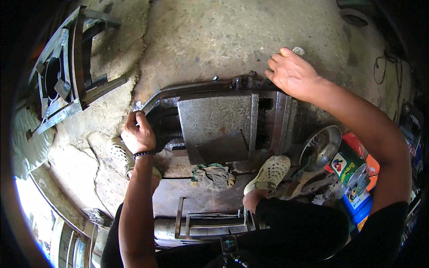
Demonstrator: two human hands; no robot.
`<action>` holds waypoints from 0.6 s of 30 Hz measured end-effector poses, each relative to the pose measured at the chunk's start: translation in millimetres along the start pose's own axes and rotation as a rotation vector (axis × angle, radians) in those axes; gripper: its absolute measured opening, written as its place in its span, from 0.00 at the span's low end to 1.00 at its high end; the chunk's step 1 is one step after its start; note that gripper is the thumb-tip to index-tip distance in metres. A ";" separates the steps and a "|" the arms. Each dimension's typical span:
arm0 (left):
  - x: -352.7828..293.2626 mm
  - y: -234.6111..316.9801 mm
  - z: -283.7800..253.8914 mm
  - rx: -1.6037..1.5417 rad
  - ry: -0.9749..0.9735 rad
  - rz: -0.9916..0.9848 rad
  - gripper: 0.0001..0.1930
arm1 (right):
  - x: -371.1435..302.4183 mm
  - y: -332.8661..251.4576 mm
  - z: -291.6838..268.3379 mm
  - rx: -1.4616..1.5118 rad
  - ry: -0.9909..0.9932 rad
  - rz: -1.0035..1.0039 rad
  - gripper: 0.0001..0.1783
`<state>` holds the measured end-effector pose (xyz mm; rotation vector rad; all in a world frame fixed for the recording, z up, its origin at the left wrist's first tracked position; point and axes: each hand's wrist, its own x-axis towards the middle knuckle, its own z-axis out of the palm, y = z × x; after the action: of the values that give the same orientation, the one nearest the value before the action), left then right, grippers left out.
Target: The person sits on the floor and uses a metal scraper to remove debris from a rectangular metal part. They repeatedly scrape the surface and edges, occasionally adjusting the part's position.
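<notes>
My left hand [137, 132], with a dark beaded bracelet at the wrist, is closed at the left end of a long dark metal rod [167, 91]. The rod runs along the far side of a heavy machine vise [214, 118] lying on the floor. A loose dark metal plate [223, 148] rests on the vise's near part. My right hand [290, 73] is above the vise's far right corner, fingers curled in; what they hold, if anything, is hidden. A small whitish round thing [298, 51] shows just beyond it; I cannot tell whether the hand touches it.
A welded steel frame [73, 67] stands at the far left. Near the vise lie a crumpled rag [213, 177] and a round metal bowl [321, 147]. Green and blue containers [355, 196] crowd the right. My feet in pale clogs [269, 173] flank the rag; a metal frame [214, 225] is below.
</notes>
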<state>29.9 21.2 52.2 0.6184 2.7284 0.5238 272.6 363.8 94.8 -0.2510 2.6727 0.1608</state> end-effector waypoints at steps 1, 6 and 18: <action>0.6 -0.4 0.4 0.011 -0.017 -0.014 0.19 | 1.0 2.6 0.3 0.055 0.047 -0.035 0.09; 3.5 -1.4 1.3 0.004 -0.019 0.009 0.19 | 15.7 20.1 -0.9 0.168 0.145 -0.254 0.08; 3.4 -2.5 2.3 -0.033 -0.011 0.003 0.17 | 26.3 34.7 -3.6 0.427 0.008 -0.155 0.13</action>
<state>26.9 21.3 48.5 0.6152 2.7036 0.5640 240.9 393.2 88.8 -0.3176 2.6023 -0.4539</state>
